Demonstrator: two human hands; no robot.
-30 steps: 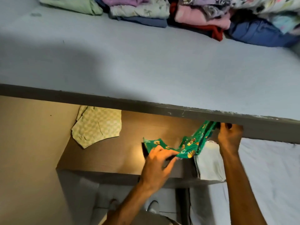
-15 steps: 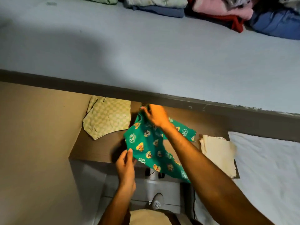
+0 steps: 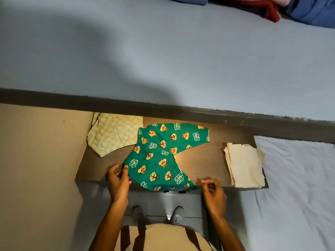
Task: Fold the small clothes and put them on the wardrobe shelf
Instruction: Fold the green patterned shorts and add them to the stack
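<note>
Green printed cotton, a small pair of shorts (image 3: pixel 164 154), lies spread flat near the middle of the brown wardrobe shelf (image 3: pixel 203 160), its lower leg reaching the shelf's front edge and its upper leg pointing toward the back edge. A pale checked garment (image 3: pixel 112 135) sits at the back left corner, its edge meeting the shorts, and a folded cream stack (image 3: pixel 243 165) rests by the right edge, well apart from them. The left hand (image 3: pixel 118 180) is at the waistband corner near the front edge, fingers loosely curled and touching the cloth, though a true pinch cannot be told. The right hand (image 3: pixel 213 192) hovers just off the lower leg hem at the front edge, fingers relaxed and holding nothing. The step in hand looks like laying the shorts out for folding. The next move likely calls for grasping one leg and bringing it over the other, edges matched, without dragging the checked garment along
</note>
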